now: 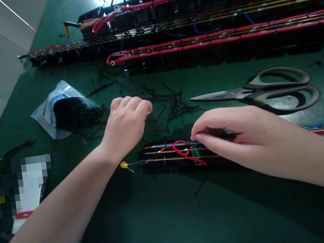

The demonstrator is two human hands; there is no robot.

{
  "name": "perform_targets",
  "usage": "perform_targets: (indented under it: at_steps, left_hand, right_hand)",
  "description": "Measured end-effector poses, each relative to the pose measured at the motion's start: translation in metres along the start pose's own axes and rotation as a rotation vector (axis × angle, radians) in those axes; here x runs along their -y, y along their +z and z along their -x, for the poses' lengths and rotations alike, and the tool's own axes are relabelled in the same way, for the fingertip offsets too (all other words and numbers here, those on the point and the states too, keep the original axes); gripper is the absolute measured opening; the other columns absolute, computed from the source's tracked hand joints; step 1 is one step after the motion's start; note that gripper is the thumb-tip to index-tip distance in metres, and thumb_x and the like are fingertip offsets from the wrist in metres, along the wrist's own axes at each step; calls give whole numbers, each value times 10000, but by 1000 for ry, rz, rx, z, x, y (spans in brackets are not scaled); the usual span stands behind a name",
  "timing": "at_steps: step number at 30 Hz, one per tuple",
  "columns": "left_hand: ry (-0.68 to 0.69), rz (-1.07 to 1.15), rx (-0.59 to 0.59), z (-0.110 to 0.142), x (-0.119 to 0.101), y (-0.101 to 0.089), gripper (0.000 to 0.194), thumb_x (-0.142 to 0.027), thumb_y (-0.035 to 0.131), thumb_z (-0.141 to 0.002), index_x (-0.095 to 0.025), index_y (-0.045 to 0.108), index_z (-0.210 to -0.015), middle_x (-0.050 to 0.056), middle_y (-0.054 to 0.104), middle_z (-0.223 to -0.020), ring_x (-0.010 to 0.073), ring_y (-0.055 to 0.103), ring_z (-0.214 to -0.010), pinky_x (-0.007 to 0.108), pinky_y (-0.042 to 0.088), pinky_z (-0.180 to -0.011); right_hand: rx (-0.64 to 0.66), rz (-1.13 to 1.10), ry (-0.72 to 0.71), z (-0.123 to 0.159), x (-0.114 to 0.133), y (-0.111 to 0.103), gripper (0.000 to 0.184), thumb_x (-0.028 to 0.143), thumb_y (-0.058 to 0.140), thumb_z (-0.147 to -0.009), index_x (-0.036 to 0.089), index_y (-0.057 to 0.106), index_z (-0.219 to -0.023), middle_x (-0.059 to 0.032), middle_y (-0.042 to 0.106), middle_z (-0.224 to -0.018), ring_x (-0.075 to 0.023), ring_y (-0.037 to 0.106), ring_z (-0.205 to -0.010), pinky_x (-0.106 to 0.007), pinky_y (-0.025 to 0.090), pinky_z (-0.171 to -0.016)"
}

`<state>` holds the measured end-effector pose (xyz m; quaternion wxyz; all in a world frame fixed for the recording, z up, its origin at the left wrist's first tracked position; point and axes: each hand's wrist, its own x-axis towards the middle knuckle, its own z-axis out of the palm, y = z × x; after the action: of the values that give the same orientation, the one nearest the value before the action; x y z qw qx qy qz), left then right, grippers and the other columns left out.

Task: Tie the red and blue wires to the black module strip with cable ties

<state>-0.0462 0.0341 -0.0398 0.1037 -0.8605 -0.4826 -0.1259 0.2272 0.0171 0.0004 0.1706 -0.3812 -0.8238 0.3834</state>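
Observation:
My left hand (pixel 130 115) is curled closed above loose black cable ties (pixel 176 105); its fingertips are turned away, so what they hold, if anything, is hidden. My right hand (pixel 241 131) has thumb and index finger pinched together at the back edge of a long black strip assembly (pixel 167 164). Whatever is in that pinch is too small to make out. Brass-coloured rods run along the strip, and a looped red wire (pixel 180 147) and a small green circuit board (pixel 195 153) show just left of my right fingertips. A yellow-tipped lead (pixel 124 165) sticks out at its left end.
Scissors (pixel 236 93) lie behind my right hand. An open plastic bag (pixel 62 88) of black cable ties is left of my left hand. More wired black strips (pixel 193 41) with red cables line the back of the green table (pixel 152 226). A partly blurred item (pixel 32 182) lies at left.

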Motion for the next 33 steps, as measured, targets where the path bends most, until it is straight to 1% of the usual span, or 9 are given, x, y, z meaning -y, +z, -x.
perform_targets:
  at_steps: [3,6,9,13,18,23,28,31,33]
  left_hand:
    - [-25,11,9,0,0,-1,173,-189,509,-1054,-204,676,-1010,62,731,-970,265,648,-963,428,465,-955]
    - [-32,8,7,1,0,0,159,-266,545,-1058,-201,690,-1050,68,744,-989,276,651,-973,449,471,-967]
    - [-9,5,-13,1,2,1,171,-243,548,-1066,-215,718,-1069,59,766,-1019,270,663,-991,451,475,-972]
    - [29,-6,-42,2,3,1,185,-207,550,-1070,-221,728,-1021,43,775,-1000,258,670,-970,444,478,-958]
    - [21,-24,-27,1,1,1,183,-172,538,-1060,-214,709,-1011,55,759,-992,266,661,-981,443,471,-956]
    - [4,-30,-10,1,0,0,183,-128,523,-1041,-214,681,-1012,63,738,-1004,267,653,-981,430,464,-939]
    - [-31,-31,8,0,0,0,166,-184,525,-1056,-208,688,-1033,66,739,-1011,276,661,-984,445,476,-959]
    - [-29,-23,12,0,1,0,173,-218,539,-1066,-205,711,-1082,65,759,-1039,287,678,-1009,463,485,-974]
    - [-32,-20,12,0,1,-1,196,-218,529,-1075,-208,725,-1068,60,772,-1042,280,687,-1009,464,486,-986]
  right_hand:
    - [-1,1,2,1,-1,0,260,312,534,-984,236,758,-876,-41,757,-808,-186,652,-685,-307,434,-551]
    - [-3,3,-3,1,-1,1,266,320,535,-987,237,758,-868,-35,749,-792,-179,642,-671,-304,424,-540]
    - [-4,14,-11,0,-1,0,259,306,536,-984,235,758,-871,-38,755,-797,-178,646,-677,-306,424,-547]
    - [-7,23,-11,1,0,0,264,295,528,-986,232,752,-863,-42,753,-794,-179,646,-679,-307,426,-551]
    - [-16,15,-35,1,-3,1,261,304,529,-992,241,753,-874,-33,756,-805,-174,645,-678,-301,424,-537]
    - [0,21,-9,-1,-1,0,258,300,532,-983,233,749,-860,-46,760,-804,-186,654,-689,-311,433,-556]
    - [-11,21,-23,1,-2,0,256,301,532,-987,241,753,-872,-31,751,-796,-177,645,-674,-301,434,-555]
    - [-7,20,-6,1,-1,0,242,302,547,-988,245,751,-871,-35,752,-799,-184,648,-685,-303,430,-565]
    - [3,20,8,0,0,0,244,296,544,-986,241,749,-867,-39,755,-805,-186,650,-693,-305,430,-570]
